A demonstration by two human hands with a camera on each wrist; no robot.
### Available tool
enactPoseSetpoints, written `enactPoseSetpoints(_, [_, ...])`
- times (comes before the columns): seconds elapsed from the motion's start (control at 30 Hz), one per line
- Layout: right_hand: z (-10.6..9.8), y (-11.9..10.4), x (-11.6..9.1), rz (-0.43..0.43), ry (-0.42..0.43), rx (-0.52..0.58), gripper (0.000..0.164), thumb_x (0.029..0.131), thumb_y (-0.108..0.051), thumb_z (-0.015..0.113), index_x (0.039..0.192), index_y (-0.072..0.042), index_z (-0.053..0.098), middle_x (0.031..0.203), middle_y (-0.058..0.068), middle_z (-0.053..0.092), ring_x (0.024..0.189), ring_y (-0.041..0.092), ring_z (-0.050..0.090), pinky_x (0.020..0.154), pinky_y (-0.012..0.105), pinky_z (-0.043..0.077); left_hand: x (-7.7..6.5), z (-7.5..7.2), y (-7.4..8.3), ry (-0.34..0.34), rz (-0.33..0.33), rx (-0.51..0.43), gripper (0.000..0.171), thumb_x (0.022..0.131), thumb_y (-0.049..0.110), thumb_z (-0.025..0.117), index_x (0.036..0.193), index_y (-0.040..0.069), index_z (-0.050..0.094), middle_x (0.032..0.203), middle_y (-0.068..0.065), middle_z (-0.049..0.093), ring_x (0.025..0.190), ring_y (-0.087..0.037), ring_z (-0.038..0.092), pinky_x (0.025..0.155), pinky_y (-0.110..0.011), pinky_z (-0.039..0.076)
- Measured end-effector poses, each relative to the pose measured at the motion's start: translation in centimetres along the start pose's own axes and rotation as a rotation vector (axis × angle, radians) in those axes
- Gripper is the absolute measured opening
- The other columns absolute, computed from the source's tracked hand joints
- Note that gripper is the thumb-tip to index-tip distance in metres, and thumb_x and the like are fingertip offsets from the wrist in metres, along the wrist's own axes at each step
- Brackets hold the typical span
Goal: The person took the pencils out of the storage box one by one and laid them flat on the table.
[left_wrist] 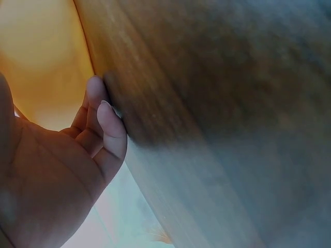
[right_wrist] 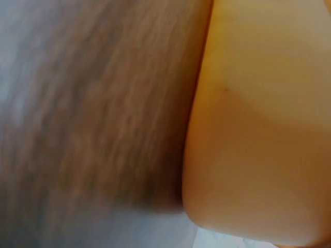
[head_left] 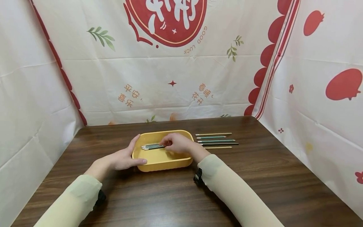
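Observation:
A yellow tray (head_left: 163, 165) with a raised rim stands on the brown table. My left hand (head_left: 123, 157) holds its left end, with the thumb over the near corner and the fingers along the outer side. In the left wrist view, the left hand's (left_wrist: 57, 170) fingers bend against the tray. Several dark green pencils (head_left: 151, 147) with white ends lie in the tray. Above their right ends, my right hand (head_left: 179, 144) reaches in and pinches at them; its fingertips are partly hidden. The right wrist view has only the tray's wall (right_wrist: 248, 170) and the table.
To the right of the tray, several pencils lie side by side, among them a natural wood pencil (head_left: 221, 147), a black pencil (head_left: 227, 144) and a green pencil (head_left: 215, 137). The wooden table (head_left: 158, 198) is bordered by printed cloth (head_left: 170, 94) behind and on both sides.

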State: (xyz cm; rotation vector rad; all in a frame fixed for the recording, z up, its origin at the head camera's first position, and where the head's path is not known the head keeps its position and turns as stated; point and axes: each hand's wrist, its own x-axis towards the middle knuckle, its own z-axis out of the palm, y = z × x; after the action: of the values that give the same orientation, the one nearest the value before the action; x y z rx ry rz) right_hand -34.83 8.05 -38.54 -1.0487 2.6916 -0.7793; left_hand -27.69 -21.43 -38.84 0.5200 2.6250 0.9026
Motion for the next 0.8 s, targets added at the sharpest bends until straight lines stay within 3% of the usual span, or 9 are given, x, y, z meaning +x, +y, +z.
enactPoseSetpoints(0.4, [0.33, 0.49, 0.41, -0.032, -0.031, -0.138, 0.029, 0.099, -0.005, 0.073, 0.124, -0.017, 0.083, 0.112, 0.002, 0.073, 0.102, 0.013, 0.061, 0.097, 0.03, 0.052, -0.11, -0.02, 0.14, 0.009, 0.009, 0.016, 0.13, 0.098, 0.067, 0.073, 0.174, 0.014, -0.018, 0.17, -0.038, 0.033, 0.15, -0.046, 0.05, 0.126, -0.066, 0.035])
enactPoseSetpoints(0.8, [0.32, 0.32, 0.06, -0.051, -0.058, -0.187, 0.03, 0.102, -0.006, 0.07, 0.123, -0.021, 0.085, 0.102, 0.001, 0.07, 0.098, 0.013, 0.056, 0.093, 0.029, 0.047, 0.0, 0.11, 0.08, 0.003, 0.007, 0.017, 0.13, 0.098, 0.068, 0.073, 0.174, 0.015, -0.018, 0.171, -0.038, 0.032, 0.149, -0.047, 0.05, 0.125, -0.068, 0.036])
